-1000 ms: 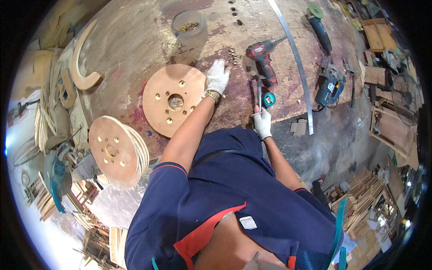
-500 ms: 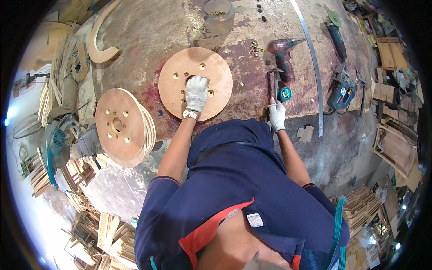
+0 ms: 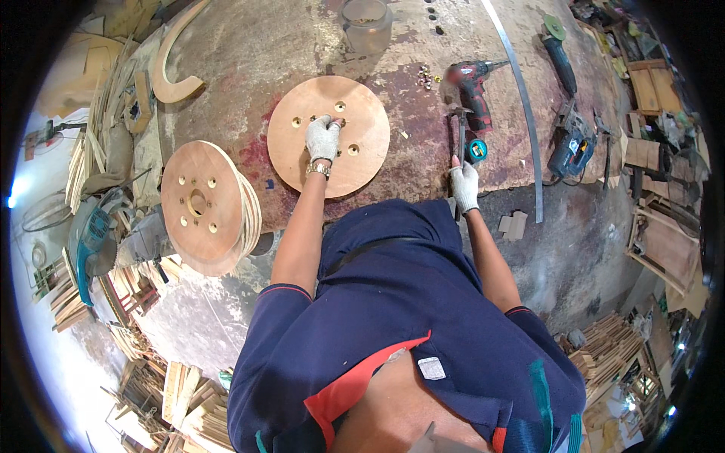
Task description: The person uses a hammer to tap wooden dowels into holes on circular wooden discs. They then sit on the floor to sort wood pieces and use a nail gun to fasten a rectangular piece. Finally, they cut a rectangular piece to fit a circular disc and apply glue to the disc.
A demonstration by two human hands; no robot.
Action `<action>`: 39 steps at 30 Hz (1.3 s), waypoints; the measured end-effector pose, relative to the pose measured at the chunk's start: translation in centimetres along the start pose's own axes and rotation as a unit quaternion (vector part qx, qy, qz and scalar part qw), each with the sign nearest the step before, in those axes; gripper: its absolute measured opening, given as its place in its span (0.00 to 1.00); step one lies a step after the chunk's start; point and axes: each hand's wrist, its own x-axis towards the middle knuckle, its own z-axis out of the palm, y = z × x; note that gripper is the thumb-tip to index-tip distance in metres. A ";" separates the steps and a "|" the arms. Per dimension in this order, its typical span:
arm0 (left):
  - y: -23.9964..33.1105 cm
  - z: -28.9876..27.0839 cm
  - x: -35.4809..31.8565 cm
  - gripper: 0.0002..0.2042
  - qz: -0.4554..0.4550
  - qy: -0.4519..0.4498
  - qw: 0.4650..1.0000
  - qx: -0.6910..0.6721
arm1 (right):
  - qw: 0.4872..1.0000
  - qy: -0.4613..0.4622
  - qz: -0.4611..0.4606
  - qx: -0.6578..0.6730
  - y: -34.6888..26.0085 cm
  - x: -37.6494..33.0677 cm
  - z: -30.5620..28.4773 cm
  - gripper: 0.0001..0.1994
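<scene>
A round plywood disc (image 3: 294,162) with a central hole and several smaller holes around it lies flat on the workbench. My left hand (image 3: 323,140), in a white glove, is over its middle, the fingers drawn together at a small hole beside the centre; whatever they pinch is too small to make out. At the bench's near edge my gloved right hand (image 3: 464,186) is closed around the handle of a hammer (image 3: 461,136), whose head points away from me. Beside the hammer head lies a round teal-and-black object (image 3: 476,150). Several small brass-coloured fittings (image 3: 426,77) are scattered farther off.
More drilled discs (image 3: 200,245) stand stacked on the left. A cordless drill (image 3: 473,94), a metal strip (image 3: 521,94), a jigsaw (image 3: 572,151) and an angle grinder (image 3: 559,64) lie on the right. A cloudy jar (image 3: 367,34) stands at the back, a curved wooden piece (image 3: 170,90) far left.
My left hand has shifted slightly away from me, its fingers moving from over the central hole to a small hole beside it. The right hand keeps hold of the hammer.
</scene>
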 end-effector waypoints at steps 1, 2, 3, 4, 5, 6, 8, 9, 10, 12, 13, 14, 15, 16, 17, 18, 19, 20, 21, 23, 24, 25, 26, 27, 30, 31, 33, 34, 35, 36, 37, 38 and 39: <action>-0.1 -0.2 0.1 0.11 0.002 -0.018 1.000 -0.015 | 1.000 -0.001 0.001 0.001 0.2 0.1 0.1 0.25; -0.2 -0.3 0.3 0.10 -0.025 -0.038 0.998 -0.039 | 1.000 -0.002 0.002 0.001 0.4 0.2 0.1 0.25; -0.3 -0.5 0.7 0.09 -0.053 -0.059 0.995 -0.063 | 1.000 -0.004 0.003 0.001 0.7 0.2 0.2 0.25; 0.0 -0.7 0.8 0.09 -0.083 -0.079 0.990 -0.087 | 1.000 -0.006 0.004 0.002 0.4 0.2 0.1 0.25; 0.2 -0.8 0.8 0.08 -0.091 -0.074 0.987 -0.108 | 1.000 -0.010 0.005 0.002 0.1 0.2 0.0 0.25; 0.4 -0.9 0.9 0.07 -0.099 -0.069 0.984 -0.129 | 1.000 -0.014 0.006 0.002 -0.2 0.1 0.0 0.25; 0.4 -0.8 1.1 0.05 -0.108 -0.043 0.978 -0.175 | 1.000 -0.006 -0.021 -0.012 0.5 0.1 0.3 0.24; 0.3 -0.9 1.2 0.05 -0.108 -0.049 0.981 -0.154 | 0.999 -0.003 -0.035 -0.020 0.9 0.1 0.6 0.23; 0.1 -0.9 1.4 0.06 -0.107 -0.052 0.984 -0.135 | 0.996 -0.008 -0.080 -0.033 1.0 -0.1 0.8 0.21; -0.4 -1.1 1.5 0.08 -0.088 -0.056 0.992 -0.072 | 0.986 -0.058 -0.102 -0.118 -0.4 -0.5 1.4 0.19; -0.5 -1.1 1.4 0.08 -0.053 0.011 0.998 -0.034 | 0.981 -0.072 -0.120 -0.138 -1.5 -0.8 2.3 0.18; -0.4 -0.9 0.7 0.09 -0.020 0.075 0.997 0.006 | 0.978 -0.093 -0.131 -0.134 -3.1 -1.1 3.2 0.18; -0.2 -0.8 -0.1 0.10 0.013 0.139 0.989 0.048 | 0.975 -0.113 -0.141 -0.129 -5.2 -1.4 3.9 0.18; 0.1 -1.0 -1.3 0.18 -0.064 0.127 0.990 -0.019 | 0.967 -0.125 -0.193 -0.112 -8.7 -1.9 4.3 0.18; 0.0 -0.9 -2.5 0.20 -0.041 0.179 0.978 0.099 | 0.964 -0.166 -0.170 -0.116 -12.3 -2.2 4.6 0.19; -0.4 -0.6 -3.4 0.22 -0.019 0.228 0.949 0.217 | 0.954 -0.194 -0.206 -0.096 -15.8 -2.3 4.7 0.17; -1.3 0.0 -4.0 0.24 0.002 0.271 0.904 0.332 | 0.947 -0.189 -0.249 -0.079 -19.8 -2.8 4.6 0.16; -4.3 1.0 -4.6 0.29 -0.006 0.255 0.904 0.344 | 0.935 -0.192 -0.291 -0.061 -23.8 -3.6 4.5 0.15; -4.4 1.3 -4.7 0.30 -0.015 0.239 0.904 0.355 | 0.930 -0.176 -0.323 0.022 -26.5 -4.0 4.7 0.13; -4.1 1.0 -4.9 0.31 -0.042 0.216 0.900 0.376 | 0.900 -0.171 -0.390 0.093 -32.6 -5.8 2.9 0.14; -3.9 1.2 -4.8 0.30 -0.043 0.225 0.899 0.372 | 0.881 -0.167 -0.426 0.121 -32.5 -5.2 2.8 0.14; -3.9 1.3 -5.1 0.31 -0.055 0.207 0.909 0.358 | 0.870 -0.156 -0.449 0.129 -30.8 -4.5 2.9 0.14; -3.7 1.4 -5.3 0.31 -0.064 0.187 0.919 0.342 | 0.870 -0.144 -0.463 0.086 -26.9 -3.0 3.9 0.13; -3.4 0.9 -4.6 0.31 -0.066 0.174 0.926 0.328 | 0.876 -0.144 -0.461 0.019 -22.4 -1.4 5.3 0.14; -2.4 1.5 -4.0 0.29 -0.052 0.187 0.920 0.339 | 0.854 -0.281 -0.294 -0.324 -8.6 3.2 7.7 0.17; -2.9 1.2 -4.5 0.28 -0.055 0.186 0.918 0.345 | 0.860 -0.275 -0.284 -0.324 -9.2 2.3 7.9 0.15; -4.8 1.9 -3.7 0.27 -0.036 0.228 0.901 0.367 | 0.845 -0.243 -0.398 -0.262 -13.4 1.7 8.9 0.16; -4.5 2.2 -5.5 0.27 -0.046 0.211 0.908 0.358 | 0.872 -0.219 -0.397 -0.186 -17.9 0.1 8.9 0.14; -4.1 1.2 -4.6 0.26 -0.044 0.216 0.910 0.352 | 0.889 -0.217 -0.378 -0.139 -23.3 -1.5 8.1 0.11; -3.9 0.9 -4.8 0.26 -0.049 0.213 0.911 0.350 | 0.890 -0.183 -0.410 -0.073 -28.4 -3.1 6.8 0.10; -3.8 0.7 -5.2 0.26 -0.054 0.207 0.912 0.349 | 0.900 -0.135 -0.413 0.015 -31.4 -4.3 6.3 0.07; -3.7 0.8 -5.2 0.26 -0.058 0.203 0.915 0.343 | 0.892 -0.128 -0.429 0.061 -31.4 -4.4 5.9 0.07; -3.7 0.7 -5.3 0.25 -0.054 0.206 0.913 0.349 | 0.882 -0.122 -0.443 0.107 -31.2 -4.3 5.4 0.09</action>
